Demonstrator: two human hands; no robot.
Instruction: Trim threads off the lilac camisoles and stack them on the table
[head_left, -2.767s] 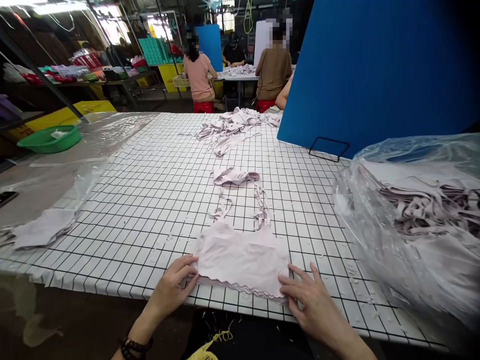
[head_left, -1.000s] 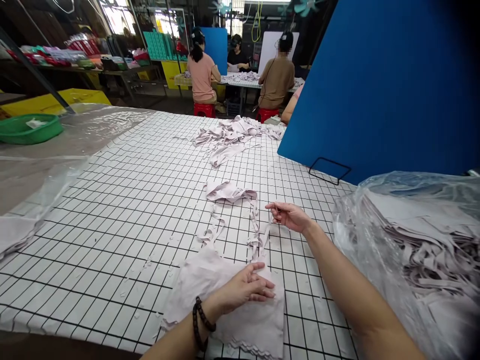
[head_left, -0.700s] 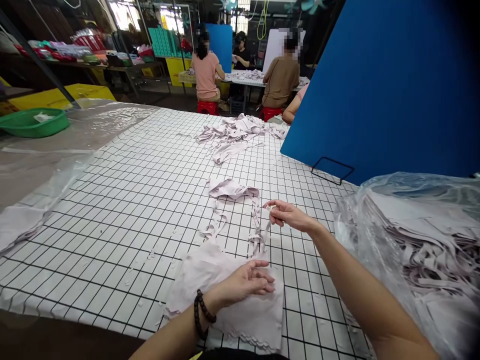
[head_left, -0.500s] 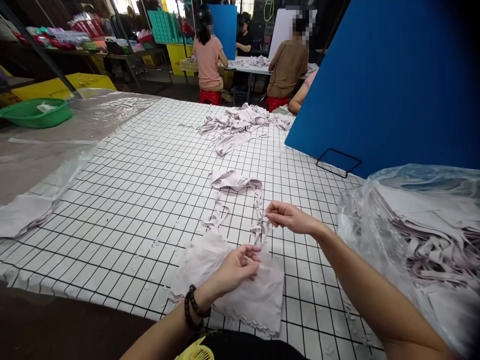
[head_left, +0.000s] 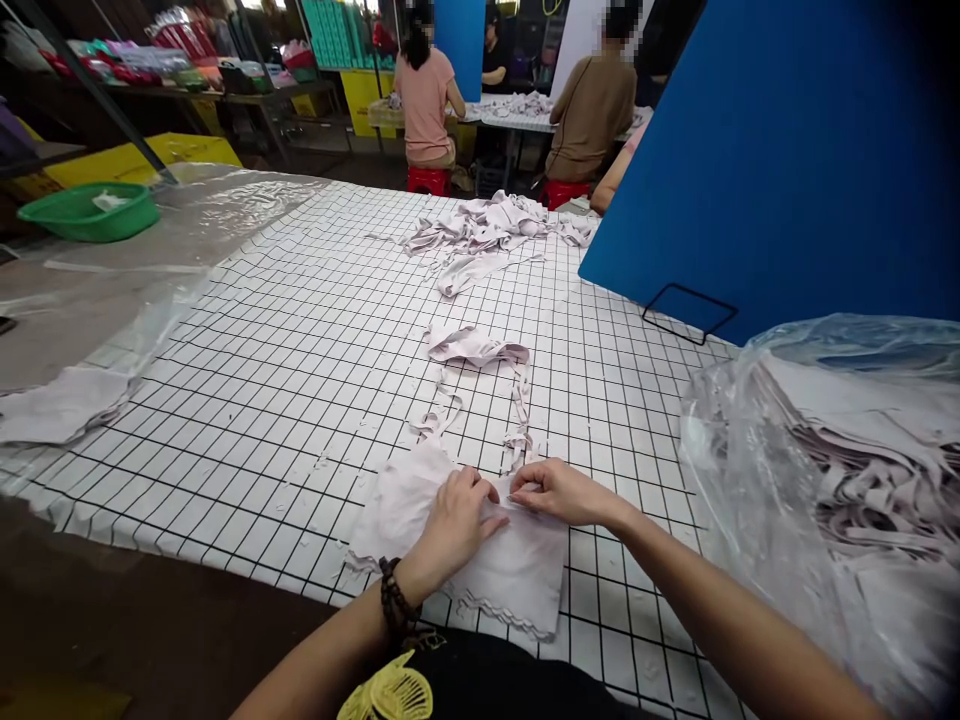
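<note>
— Where's the pale pink scalloped fabric top [head_left: 517,580]?
— Flat at the checked white table's [head_left: 300,330] near edge. Left hand [head_left: 459,515] presses it, fingers loosely curled; right hand [head_left: 561,492] seemingly pinches its strap [head_left: 519,442].

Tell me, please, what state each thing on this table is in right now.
pink top, spread flat at the table's near edge, straps bunched beyond it.
left hand, open, pressing flat on the pink top.
right hand, fingertips pinched on the pink top's upper edge.
plastic bag, open, filled with stacked fabric.
blue board, standing upright.
green basin, upright.
far pile, loose and tangled.
</note>
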